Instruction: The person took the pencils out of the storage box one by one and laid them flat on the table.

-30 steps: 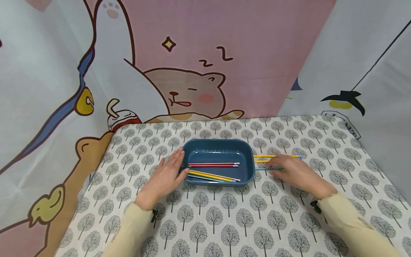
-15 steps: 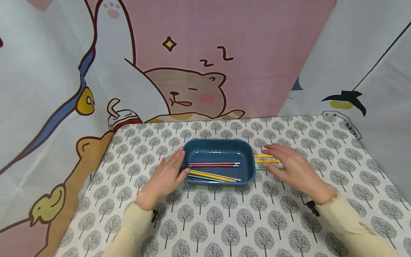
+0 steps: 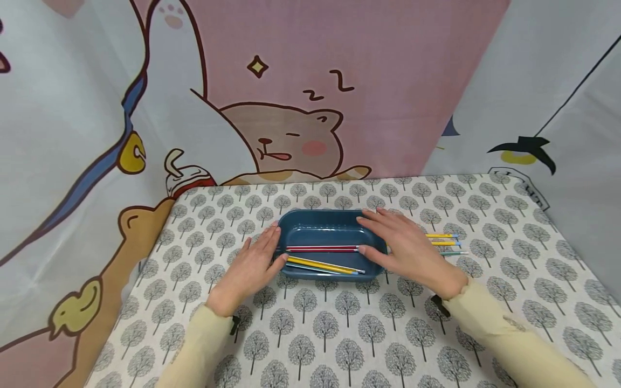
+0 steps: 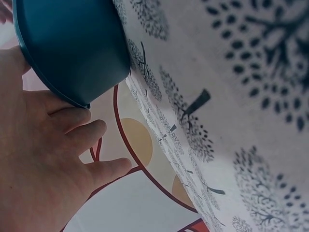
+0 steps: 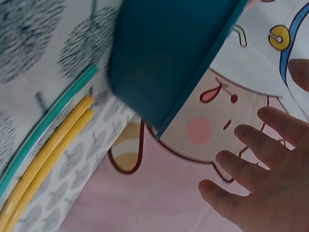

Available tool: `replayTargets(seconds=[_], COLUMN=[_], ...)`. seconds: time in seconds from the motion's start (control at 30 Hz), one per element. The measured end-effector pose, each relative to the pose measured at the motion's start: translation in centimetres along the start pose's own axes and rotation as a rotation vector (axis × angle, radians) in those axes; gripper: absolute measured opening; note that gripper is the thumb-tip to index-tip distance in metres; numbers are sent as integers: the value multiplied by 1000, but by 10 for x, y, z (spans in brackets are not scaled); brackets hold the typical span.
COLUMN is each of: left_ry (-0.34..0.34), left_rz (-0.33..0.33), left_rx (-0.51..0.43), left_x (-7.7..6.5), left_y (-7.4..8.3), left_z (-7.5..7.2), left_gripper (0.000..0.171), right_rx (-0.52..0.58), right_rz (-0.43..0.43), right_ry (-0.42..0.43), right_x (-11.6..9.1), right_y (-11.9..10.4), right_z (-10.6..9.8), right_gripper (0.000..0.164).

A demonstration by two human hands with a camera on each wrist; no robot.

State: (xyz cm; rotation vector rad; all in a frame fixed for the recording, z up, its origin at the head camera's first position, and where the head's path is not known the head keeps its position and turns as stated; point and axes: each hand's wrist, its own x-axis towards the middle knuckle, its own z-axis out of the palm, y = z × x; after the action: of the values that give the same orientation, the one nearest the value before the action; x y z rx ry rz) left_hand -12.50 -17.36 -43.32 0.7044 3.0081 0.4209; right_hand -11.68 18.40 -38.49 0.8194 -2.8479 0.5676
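A dark blue rectangular dish (image 3: 320, 216) stands on the cloth. Inside it lie red pencils (image 3: 320, 249), with yellow pencils (image 3: 317, 264) and a teal one slanting along the near side. My left hand (image 3: 246, 272) rests on the dish's left end, thumb at the rim and fingers extended. Over the right end spreads my right hand (image 3: 409, 250), holding nothing; the right wrist view shows its fingers (image 5: 251, 140) apart from the dish's edge. Beyond that hand, two yellow pencils (image 5: 46, 159) and a teal pencil (image 5: 48, 121) lie on the cloth, partly hidden in the head view.
A white cloth with grey trees (image 3: 330, 334) covers the table. Behind it and at both sides hang printed curtains (image 3: 388, 81) with cartoon animals, meeting the table's far edge.
My right hand let go of the pencils right of the dish, rose, and moved left over the dish's right end. My left hand has stayed at the left end.
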Motion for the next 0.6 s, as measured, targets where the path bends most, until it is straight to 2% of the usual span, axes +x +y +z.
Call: replayTargets(seconds=[0.37,0.6], left_ry=[-30,-36], left_rz=[20,17], left_rx=[15,4], left_x=[-2,-2], left_y=[-3,-1], left_z=[-2,-3], left_gripper=[79,78], right_rx=[32,79], right_rz=[-86,-114], right_ry=[-67,-141], right_x=[36,55], right_y=[-21,-27], right_z=[13,30], right_gripper=[63,59])
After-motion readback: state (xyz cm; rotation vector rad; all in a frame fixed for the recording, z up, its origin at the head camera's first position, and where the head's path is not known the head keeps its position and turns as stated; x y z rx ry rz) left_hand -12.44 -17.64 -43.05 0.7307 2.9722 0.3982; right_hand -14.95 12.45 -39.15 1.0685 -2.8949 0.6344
